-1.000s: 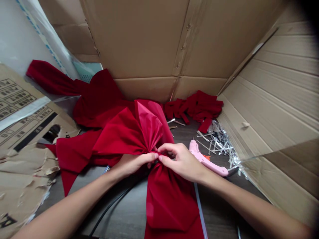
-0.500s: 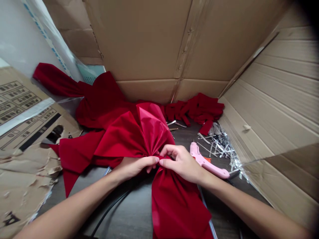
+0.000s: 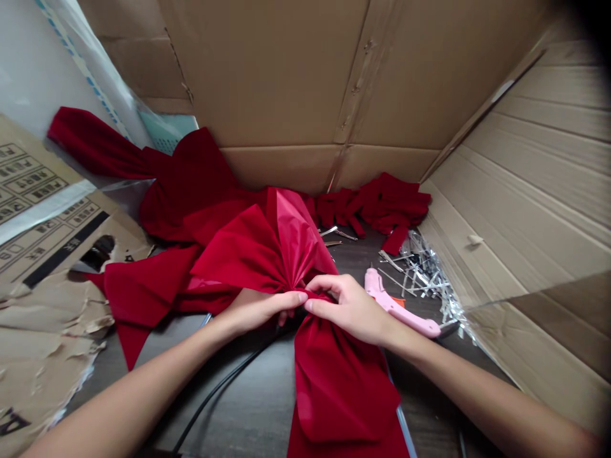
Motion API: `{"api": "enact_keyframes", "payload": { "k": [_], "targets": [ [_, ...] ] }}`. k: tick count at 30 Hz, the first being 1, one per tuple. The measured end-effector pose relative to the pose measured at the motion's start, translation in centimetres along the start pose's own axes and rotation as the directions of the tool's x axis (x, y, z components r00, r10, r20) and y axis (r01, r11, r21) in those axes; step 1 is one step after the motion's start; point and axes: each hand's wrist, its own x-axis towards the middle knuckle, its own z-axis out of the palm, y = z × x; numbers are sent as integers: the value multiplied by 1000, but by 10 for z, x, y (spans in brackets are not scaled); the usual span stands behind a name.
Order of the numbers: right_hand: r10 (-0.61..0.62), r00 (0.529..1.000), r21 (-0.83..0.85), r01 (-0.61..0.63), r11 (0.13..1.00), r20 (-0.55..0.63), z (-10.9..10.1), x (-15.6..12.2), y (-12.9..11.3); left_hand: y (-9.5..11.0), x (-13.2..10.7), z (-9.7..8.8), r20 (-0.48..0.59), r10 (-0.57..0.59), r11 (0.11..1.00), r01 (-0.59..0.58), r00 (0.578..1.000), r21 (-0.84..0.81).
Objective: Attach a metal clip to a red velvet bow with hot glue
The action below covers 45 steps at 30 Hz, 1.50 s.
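A large red fabric bow (image 3: 252, 248) is gathered at its middle between my hands, its pleats fanning out at the back and its other part hanging toward me. My left hand (image 3: 270, 308) pinches the gathered middle from the left, thumb on top and the other fingers mostly hidden beneath. From the right, my right hand (image 3: 346, 308) pinches the same gather with thumb and index finger, its tips close to the left thumb. Just right of that hand lies a pink glue gun (image 3: 398, 308) on the dark table.
Small red fabric strips (image 3: 382, 207) lie at the back, near metal clips (image 3: 338, 235) and silver twist ties (image 3: 434, 273). More red fabric (image 3: 186, 184) is piled at the left. Cardboard walls (image 3: 277, 76) enclose the table; a black cable (image 3: 214, 391) runs across it.
Both hands keep hold of the gather. The fanned pleats have tilted slightly right, and the near part of the bow has shifted and folded over. The view has moved a little.
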Motion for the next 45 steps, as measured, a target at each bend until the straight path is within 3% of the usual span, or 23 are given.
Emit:
{"api": "enact_keyframes", "payload": {
  "k": [13, 17, 22, 24, 25, 26, 28, 29, 30, 31, 32, 34, 35, 36, 37, 39, 41, 43, 45],
  "targets": [
    [103, 992, 411, -125, 903, 75, 3, -1, 1, -10, -2, 3, 110, 8, 998, -2, 994, -57],
    [116, 992, 368, -129, 921, 59, 4, -2, 1, -8, -1, 6, 83, -26, 997, 32, 996, -74],
    [89, 993, 255, -106, 961, 75, -5, 2, 1, 2, -2, 4, -29, -66, 996, 64, 997, -60],
    [103, 994, 160, -109, 981, 48, -10, 4, 2, 6, -5, 2, 79, -113, 992, 116, 990, -38],
    [106, 994, 103, -106, 989, 14, -11, 6, 2, 8, -8, 0, 207, -145, 988, 151, 968, -12],
    [101, 995, 49, -100, 994, -27, -12, 7, 3, 10, -10, -1, 361, -182, 982, 186, 915, 24],
    [75, 994, -29, -78, 997, -80, -12, 8, 3, 13, -16, -3, 607, -237, 969, 225, 758, 97],
    [59, 996, -50, -63, 997, -73, -10, 8, 3, 15, -18, -3, 662, -241, 968, 224, 710, 111],
    [40, 998, -66, -43, 997, -46, -8, 9, 3, 17, -20, -4, 676, -223, 972, 210, 702, 102],
    [15, 1000, -90, -16, 996, -15, -5, 8, 3, 20, -22, -4, 653, -184, 981, 175, 734, 79],
    [-14, 1000, -125, 16, 992, 18, -3, 8, 3, 23, -23, -5, 594, -127, 991, 119, 794, 54],
    [-64, 996, -209, 75, 975, 58, 2, 7, 3, 28, -23, -8, 385, 38, 997, -63, 922, 52],
    [-79, 994, -242, 94, 966, 71, 3, 6, 4, 29, -23, -10, 259, 149, 976, -183, 954, 114],
    [-87, 993, -259, 105, 960, 76, 4, 6, 5, 30, -22, -12, 154, 278, 924, -308, 948, 226],
    [-90, 993, -264, 108, 958, 79, 5, 6, 6, 30, -20, -14, 100, 412, 829, -419, 905, 370],
    [-84, 994, -255, 101, 962, 75, 5, 5, 8, 27, -17, -19, 164, 602, 541, -550, 782, 636],
    [-64, 996, -245, 78, 966, 67, 5, 5, 9, 23, -14, -22, 310, 628, 295, -587, 713, 754],
    [-33, 996, -235, 52, 971, 82, 5, 4, 7, 19, -11, -23, 380, 600, 174, -578, 704, 797],
    [-11, 993, -244, 40, 969, 117, 6, 2, 3, 16, -9, -23, 396, 582, 107, -550, 710, 828]
  ]
}}
